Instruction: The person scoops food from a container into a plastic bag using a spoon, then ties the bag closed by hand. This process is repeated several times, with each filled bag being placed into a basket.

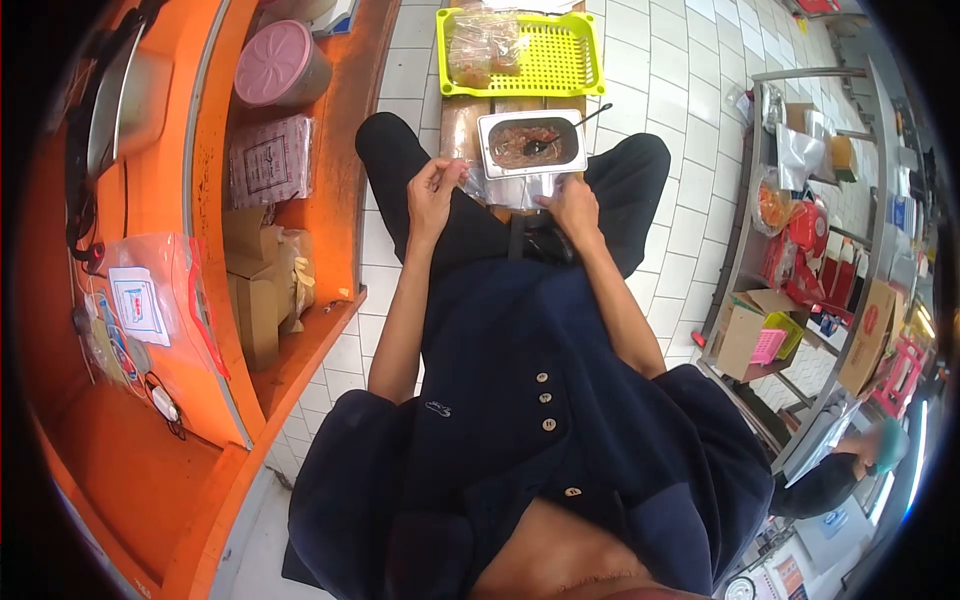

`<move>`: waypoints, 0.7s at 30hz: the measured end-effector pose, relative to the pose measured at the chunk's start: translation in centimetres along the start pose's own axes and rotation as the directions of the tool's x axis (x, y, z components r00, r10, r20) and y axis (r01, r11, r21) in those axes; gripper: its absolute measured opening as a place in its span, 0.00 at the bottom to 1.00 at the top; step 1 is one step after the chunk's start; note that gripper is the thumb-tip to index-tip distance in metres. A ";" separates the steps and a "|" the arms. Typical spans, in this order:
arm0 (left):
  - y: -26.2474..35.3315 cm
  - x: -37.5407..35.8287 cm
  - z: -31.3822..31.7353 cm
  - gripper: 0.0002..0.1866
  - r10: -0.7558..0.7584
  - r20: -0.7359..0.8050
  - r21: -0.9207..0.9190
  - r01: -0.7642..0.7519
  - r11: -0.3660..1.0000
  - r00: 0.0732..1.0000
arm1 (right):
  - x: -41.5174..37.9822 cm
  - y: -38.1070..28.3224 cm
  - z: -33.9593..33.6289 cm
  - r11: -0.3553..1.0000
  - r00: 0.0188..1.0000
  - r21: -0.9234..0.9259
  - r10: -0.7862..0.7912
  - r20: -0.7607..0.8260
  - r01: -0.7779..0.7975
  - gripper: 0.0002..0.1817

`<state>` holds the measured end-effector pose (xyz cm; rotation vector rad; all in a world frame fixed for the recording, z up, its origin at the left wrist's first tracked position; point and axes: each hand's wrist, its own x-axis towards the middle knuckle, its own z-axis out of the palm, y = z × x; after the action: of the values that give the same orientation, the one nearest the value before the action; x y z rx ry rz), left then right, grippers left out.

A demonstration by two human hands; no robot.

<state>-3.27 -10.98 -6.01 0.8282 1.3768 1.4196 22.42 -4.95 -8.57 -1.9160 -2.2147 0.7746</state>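
Note:
A steel food pan (484, 140) holds a reddish-brown chunky food mix (520, 150), and a spoon with a dark handle (594, 115) rests in it. Clear plastic bags (505, 190) lie flat along the near side of the pan. The fingers of my right hand (573, 208) pinch the right end of this plastic, close to the pan's corner. To the left, my left hand (432, 195) has thumb and fingertips pressed together at the plastic's left edge; I cannot tell what is between them.
Beyond the pan sits a yellow-green basket (570, 55) with filled clear packets (485, 48). The pan stands on a low wooden bench (460, 125) between my knees. Orange shelving (340, 180) runs along the left, metal racks (735, 190) along the right. Another person (825, 485) is at far right.

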 end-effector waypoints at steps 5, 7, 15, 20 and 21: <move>0.5 -0.6 0.4 0.13 -0.003 -0.021 0.019 0.004 1.000 1.000 | 0.4 1.0 0.7 0.996 0.999 0.075 0.045 0.007 -0.046 0.17; 0.5 -0.8 0.6 0.12 -0.007 -0.012 0.030 0.008 1.000 1.000 | 0.3 1.0 0.6 0.996 0.999 0.079 0.050 -0.014 -0.048 0.16; 2.4 -1.5 3.1 0.11 -0.117 0.177 0.177 0.086 0.980 0.977 | -1.9 -0.2 -5.8 0.816 0.977 0.540 0.144 0.156 -0.207 0.11; 4.2 -1.9 7.3 0.14 -0.220 0.365 0.327 0.096 0.940 0.905 | -3.5 -2.5 -9.1 0.773 0.977 0.607 0.080 0.197 -0.186 0.09; 4.2 -1.9 8.0 0.14 -0.187 0.341 0.307 0.079 0.949 0.922 | -3.6 -2.9 -9.4 0.801 0.984 0.583 0.043 0.172 -0.137 0.10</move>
<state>4.03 -9.75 -0.53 1.1029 1.3329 0.9102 24.37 -5.73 1.66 -1.6798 -1.6505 1.4648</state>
